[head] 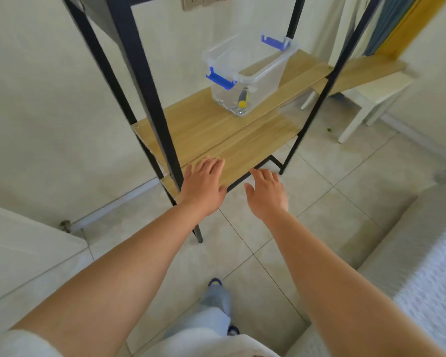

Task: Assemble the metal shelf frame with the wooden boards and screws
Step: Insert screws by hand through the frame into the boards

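A black metal shelf frame [150, 81] stands on the tiled floor against the wall. A long wooden board [198, 119] lies across its lower level, and a second wooden board [252, 148] lies in front of it, slightly lower. My left hand [204, 184] rests flat with fingers straight on the near edge of the front board, beside the frame's front post. My right hand [267, 193] hovers open just off that board's edge, holding nothing. A clear plastic box [247, 70] with blue latches sits on the rear board; inside it lie screws [233, 109] and a yellow-handled screwdriver [243, 97].
A white table [366, 99] stands behind the frame at the right, carrying another wooden board [371, 68]. A white surface [23, 253] fills the lower left, and pale bedding [422, 253] the right. My leg and a blue slipper [215, 282] are on the floor below.
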